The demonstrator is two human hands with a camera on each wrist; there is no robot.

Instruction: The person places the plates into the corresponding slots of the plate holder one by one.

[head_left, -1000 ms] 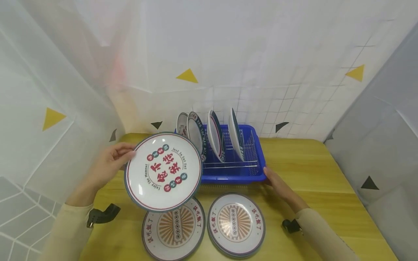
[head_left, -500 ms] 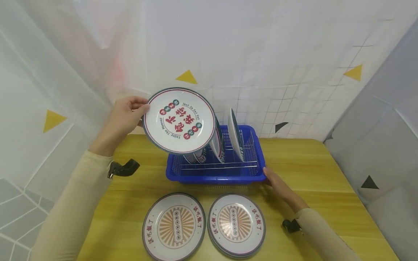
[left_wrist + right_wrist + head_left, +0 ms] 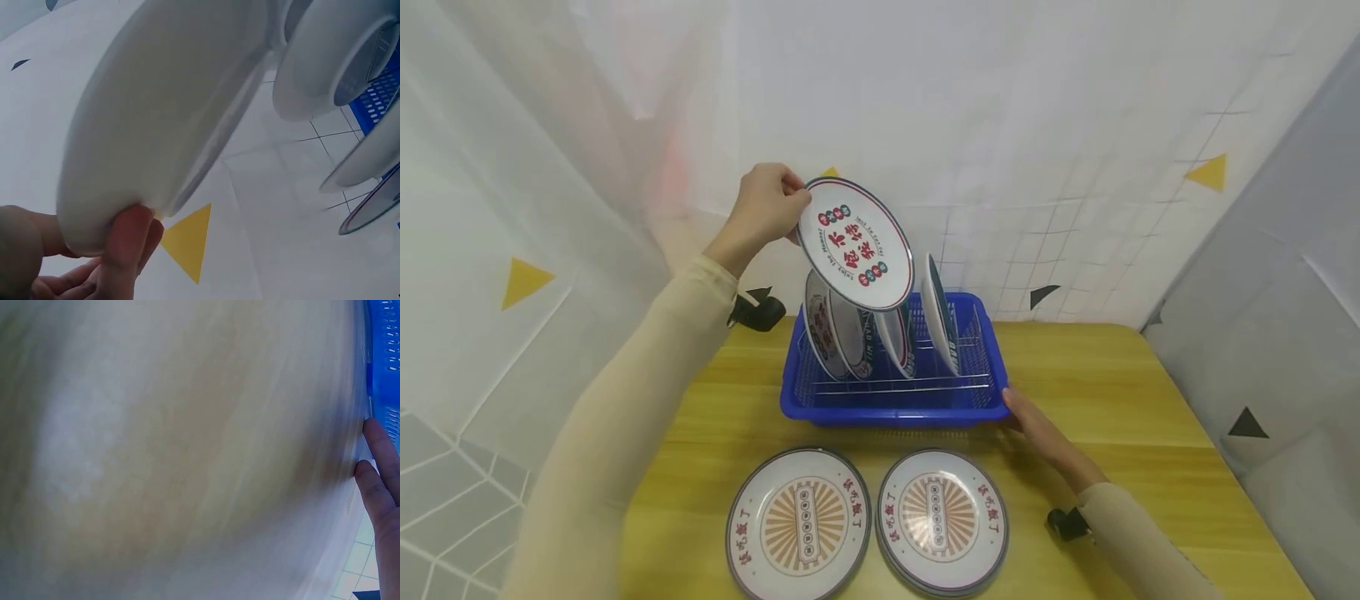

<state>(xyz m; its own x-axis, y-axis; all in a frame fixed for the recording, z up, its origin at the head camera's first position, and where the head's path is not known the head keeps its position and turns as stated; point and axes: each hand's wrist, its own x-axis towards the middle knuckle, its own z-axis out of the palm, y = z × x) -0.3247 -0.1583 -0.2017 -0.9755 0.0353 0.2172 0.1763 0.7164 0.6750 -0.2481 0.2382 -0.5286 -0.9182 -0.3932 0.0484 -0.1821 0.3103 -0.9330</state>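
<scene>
My left hand (image 3: 763,208) pinches the upper left rim of a white plate (image 3: 857,246) with a dark border and red lettering. This plate is tilted, raised over a blue plastic basket (image 3: 880,414) fitted with a wire rack. Several plates stand on edge in the rack, one plate (image 3: 938,321) toward the right and others at the left and middle. From the left wrist view the held plate's pale underside (image 3: 156,119) shows, thumb and fingers on opposite faces. My right hand (image 3: 1041,433) touches the basket's front right corner, two fingers (image 3: 378,487) fairly straight in the right wrist view.
On the wooden table (image 3: 1097,383), in front of the basket, lie a flat plate (image 3: 752,492) at left and a small plate stack (image 3: 917,562) at right, both with orange sunburst centres. A white sheet wall (image 3: 1037,100) rises behind.
My left hand has carried the plate up and to the right, from above the front left plate to over the basket, and tilted it more edge-on. The right hand stays at the basket corner.
</scene>
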